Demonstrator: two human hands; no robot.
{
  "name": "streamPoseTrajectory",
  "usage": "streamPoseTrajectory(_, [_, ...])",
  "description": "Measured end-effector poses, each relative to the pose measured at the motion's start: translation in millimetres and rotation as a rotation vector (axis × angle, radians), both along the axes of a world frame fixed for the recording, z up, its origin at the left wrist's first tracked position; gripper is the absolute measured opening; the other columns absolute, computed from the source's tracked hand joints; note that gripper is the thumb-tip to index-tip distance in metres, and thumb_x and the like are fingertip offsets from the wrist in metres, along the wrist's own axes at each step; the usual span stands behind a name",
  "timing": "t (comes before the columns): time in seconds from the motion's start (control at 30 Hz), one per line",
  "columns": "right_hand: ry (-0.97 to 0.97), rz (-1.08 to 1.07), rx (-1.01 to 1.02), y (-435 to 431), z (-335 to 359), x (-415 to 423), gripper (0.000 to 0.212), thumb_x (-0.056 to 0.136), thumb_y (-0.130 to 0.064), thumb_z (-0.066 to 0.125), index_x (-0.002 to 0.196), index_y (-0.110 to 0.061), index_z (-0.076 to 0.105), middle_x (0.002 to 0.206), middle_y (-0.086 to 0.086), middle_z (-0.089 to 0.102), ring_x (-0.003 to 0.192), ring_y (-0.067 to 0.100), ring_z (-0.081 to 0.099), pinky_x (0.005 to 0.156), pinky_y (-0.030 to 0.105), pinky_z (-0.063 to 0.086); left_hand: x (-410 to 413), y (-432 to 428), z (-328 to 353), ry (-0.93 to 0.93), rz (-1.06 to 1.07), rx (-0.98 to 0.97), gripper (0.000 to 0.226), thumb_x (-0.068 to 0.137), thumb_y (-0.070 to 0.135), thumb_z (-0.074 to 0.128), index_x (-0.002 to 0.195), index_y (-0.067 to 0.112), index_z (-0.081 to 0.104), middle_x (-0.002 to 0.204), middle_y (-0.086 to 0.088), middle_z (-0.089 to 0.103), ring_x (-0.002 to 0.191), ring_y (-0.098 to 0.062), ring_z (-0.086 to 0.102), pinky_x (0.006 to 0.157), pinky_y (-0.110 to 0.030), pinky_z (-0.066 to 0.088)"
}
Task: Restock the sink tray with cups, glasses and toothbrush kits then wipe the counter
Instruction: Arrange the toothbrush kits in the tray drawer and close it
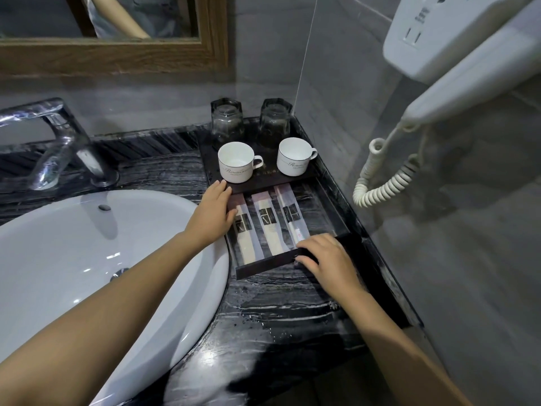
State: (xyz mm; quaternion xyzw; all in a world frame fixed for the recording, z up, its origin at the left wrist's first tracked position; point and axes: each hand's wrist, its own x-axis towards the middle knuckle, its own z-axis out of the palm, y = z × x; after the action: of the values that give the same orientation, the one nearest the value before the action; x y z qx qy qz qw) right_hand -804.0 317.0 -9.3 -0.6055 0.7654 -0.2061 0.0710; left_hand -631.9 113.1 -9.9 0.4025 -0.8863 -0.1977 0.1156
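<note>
A dark tray point(257, 266) stands on the black marble counter point(278, 312) in the right corner. On its raised back part sit two upside-down glasses point(227, 121) point(275, 121) and, in front of them, two white cups point(236, 162) point(292, 156). Three toothbrush kits point(265, 221) lie side by side in the lower front part. My left hand point(213, 212) rests against the tray's left edge, fingers on the step. My right hand point(325, 256) lies over the tray's front right rim, fingers bent on it.
A white basin point(87, 259) fills the left, with a chrome tap point(58, 142) behind it. A wall hairdryer point(456, 83) with a coiled cord point(386, 183) hangs at the right. A wood-framed mirror point(111, 54) is above. The counter looks wet.
</note>
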Motion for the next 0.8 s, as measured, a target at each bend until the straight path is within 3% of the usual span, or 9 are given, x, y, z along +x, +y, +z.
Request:
streamPoseTrajectory(0.1, [-0.011,-0.01,-0.093,-4.5,-5.9,-1.0,0.008,0.078,-0.016,0.073,0.085,-0.012,0.072,0.08,0.0,0.07,0.081,0.023,0.06,0.071,0.037,0.053,0.4,-1.4,1.8,-0.005,-0.003,0.012,0.057,0.093,0.023,0.05,0.141,0.0,0.03,0.154,-0.016,0.023,0.145,-0.027,0.012,0.119,-0.035,0.01])
streamPoseTrajectory(0.17, [-0.011,-0.014,-0.118,-7.6,-8.1,-1.3,0.006,0.078,-0.016,0.073,0.082,-0.013,0.072,0.077,-0.001,0.07,0.079,0.022,0.06,0.069,0.034,0.052,0.6,-2.0,2.5,0.0,0.001,0.023,0.057,0.093,0.024,0.049,0.141,0.0,0.031,0.154,-0.015,0.023,0.145,-0.026,0.013,0.119,-0.035,0.011])
streamPoseTrajectory(0.43, [-0.024,-0.054,-0.144,-46.8,-9.1,-8.2,0.01,0.08,-0.015,0.07,0.086,-0.008,0.073,0.082,0.004,0.071,0.086,0.026,0.06,0.075,0.032,0.048,2.5,-6.2,3.5,0.025,-0.003,0.047,0.055,0.094,0.029,0.048,0.138,-0.001,0.036,0.152,-0.016,0.028,0.144,-0.027,0.017,0.119,-0.036,0.014])
streamPoseTrajectory(0.7, [0.002,-0.077,-0.128,-93.6,-10.7,-15.2,0.013,0.083,-0.019,0.067,0.088,-0.008,0.071,0.086,0.006,0.069,0.09,0.027,0.057,0.076,0.04,0.051,2.5,-3.8,0.4,0.057,-0.004,0.028,0.056,0.094,0.03,0.048,0.139,0.0,0.034,0.153,-0.015,0.027,0.144,-0.026,0.016,0.118,-0.033,0.012])
streamPoseTrajectory(0.8, [0.02,-0.133,-0.142,-101.3,-13.6,-11.5,0.017,0.082,-0.018,0.068,0.095,-0.006,0.069,0.096,0.007,0.066,0.099,0.026,0.055,0.08,0.039,0.052,2.0,-3.4,-1.4,0.076,0.0,0.013,0.056,0.093,0.028,0.05,0.138,-0.001,0.035,0.152,-0.016,0.028,0.144,-0.026,0.017,0.117,-0.032,0.011])
